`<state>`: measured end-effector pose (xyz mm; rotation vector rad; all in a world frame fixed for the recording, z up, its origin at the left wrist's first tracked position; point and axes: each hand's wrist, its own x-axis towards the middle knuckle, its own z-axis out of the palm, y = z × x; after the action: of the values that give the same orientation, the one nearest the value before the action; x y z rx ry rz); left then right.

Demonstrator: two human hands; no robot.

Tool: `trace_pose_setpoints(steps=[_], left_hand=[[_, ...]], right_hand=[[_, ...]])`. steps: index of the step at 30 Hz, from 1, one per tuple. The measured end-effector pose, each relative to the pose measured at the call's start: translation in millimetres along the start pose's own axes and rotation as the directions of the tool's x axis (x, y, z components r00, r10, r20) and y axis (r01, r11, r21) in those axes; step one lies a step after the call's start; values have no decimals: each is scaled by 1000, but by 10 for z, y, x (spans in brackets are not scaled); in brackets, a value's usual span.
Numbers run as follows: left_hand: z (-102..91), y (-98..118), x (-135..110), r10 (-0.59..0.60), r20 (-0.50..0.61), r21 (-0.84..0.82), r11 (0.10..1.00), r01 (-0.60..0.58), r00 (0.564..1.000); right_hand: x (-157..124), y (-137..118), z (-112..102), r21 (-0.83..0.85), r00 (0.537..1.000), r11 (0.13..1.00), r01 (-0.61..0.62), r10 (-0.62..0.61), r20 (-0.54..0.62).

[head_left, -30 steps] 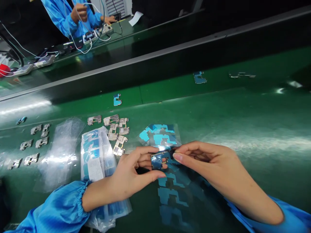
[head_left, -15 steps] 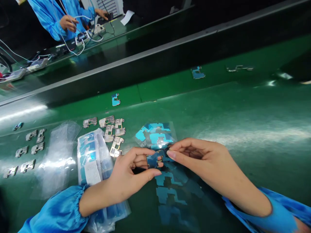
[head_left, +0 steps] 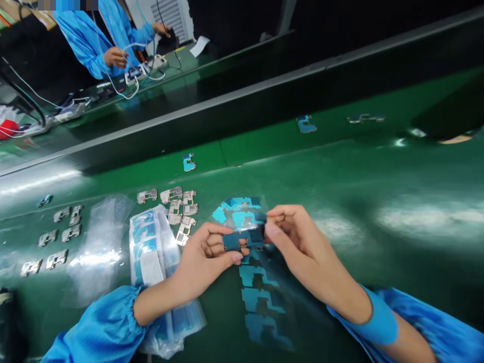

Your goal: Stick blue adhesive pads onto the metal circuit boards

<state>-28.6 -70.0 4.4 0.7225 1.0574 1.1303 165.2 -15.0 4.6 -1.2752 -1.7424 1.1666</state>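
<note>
Between the fingers and thumb of my left hand [head_left: 206,254] is a small circuit board [head_left: 231,241], its upper face dark blue. My right hand [head_left: 293,239] is closed in a pinch at the right end of a dark blue film piece [head_left: 255,237]. That film lies against or just beside the board; whether it is stuck down I cannot tell. Beneath both hands stretches a clear sheet of blue cut-out stickers [head_left: 260,300], partly hidden by them. Its upper part, with brighter blue shapes [head_left: 242,218], shows beyond my fingers.
Bare grey circuit boards [head_left: 176,210] lie in a cluster beyond my left hand, several more [head_left: 56,258] at the far left. Plastic bags hold blue sticker sheets [head_left: 145,237]. Blue-covered boards [head_left: 189,162] rest by the raised ledge [head_left: 159,115]. Across it, a co-worker's hands [head_left: 116,57] handle cables.
My right hand has shifted slightly right and up, fingers pinched at the film's outer end. The board in my left hand has turned flatter. The whole view has moved a little.
</note>
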Motion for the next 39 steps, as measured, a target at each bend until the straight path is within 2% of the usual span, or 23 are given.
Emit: trace_pose_setpoints(steps=[4, 7, 10, 12, 14, 15, 18, 20, 21, 23, 25, 26, 27, 28, 30, 32, 34, 36, 39], left_hand=[[-17, 15, 4, -33, -12, -53, 998, 32, 999], [-14, 6, -40, -39, -8, -64, 997, 39, 999], [2, 111, 3, -40, -12, 46, 998, 40, 999], [-18, 326, 143, 15, -53, 197, 980, -5, 998], [-97, 650, 347, 157, -159, 358, 929, -91, 975], [-164, 833, 451, 258, -238, 440, 888, -132, 936], [-440, 1318, 660, 429, -349, 502, 836, -221, 833], [-644, 1505, 695, 490, -391, 527, 813, -246, 779], [-742, 1551, 696, 505, -407, 545, 803, -241, 761], [-933, 1569, 709, 505, -432, 586, 787, -193, 747], [-1124, 1524, 784, 487, -461, 638, 763, -104, 742], [-1219, 1488, 854, 476, -481, 666, 744, -46, 736], [-1311, 1447, 945, 465, -501, 693, 721, 17, 730], [-1394, 1402, 1054, 452, -520, 717, 693, 82, 725], [-1513, 1311, 1293, 425, -539, 759, 619, 201, 727], [-1557, 1233, 1494, 408, -527, 802, 529, 278, 746], [-1544, 1183, 1568, 415, -488, 850, 426, 310, 768], [-1510, 1150, 1460, 431, -426, 896, 319, 307, 795], [-1474, 1063, 1015, 384, -308, 950, 172, 260, 871]], right_hand=[[15, -30, 60, 158, 965, 980, -121, 79, 248], [-12, -65, 138, 211, 968, 971, -116, 62, 244], [-52, -92, 155, 243, 973, 966, -88, 31, 227], [-74, -91, 129, 248, 971, 967, -52, -9, 238], [-89, -71, 93, 202, 971, 979, 10, -58, 231], [-94, -55, 76, 152, 972, 987, 53, -86, 218], [-109, -3, 32, -52, 955, 973, 224, -208, 210], [-116, 19, 2, -155, 912, 917, 366, -321, 255], [-118, 24, -15, -194, 876, 873, 448, -386, 288], [-119, 24, -45, -254, 762, 733, 631, -524, 381], [-116, 14, -58, -286, 623, 561, 777, -620, 477], [-115, 6, -55, -287, 568, 496, 819, -641, 516], [-114, -4, -47, -283, 538, 463, 840, -644, 544], [-114, -17, -33, -277, 532, 461, 843, -637, 558], [-115, -44, -5, -266, 575, 526, 808, -601, 556], [-113, -55, 5, -267, 657, 633, 726, -525, 542], [-109, -23, -13, -286, 730, 718, 635, -436, 527], [-109, 66, -47, -333, 773, 734, 592, -400, 493], [-148, 261, -60, -463, 796, 651, 602, -441, 414]])
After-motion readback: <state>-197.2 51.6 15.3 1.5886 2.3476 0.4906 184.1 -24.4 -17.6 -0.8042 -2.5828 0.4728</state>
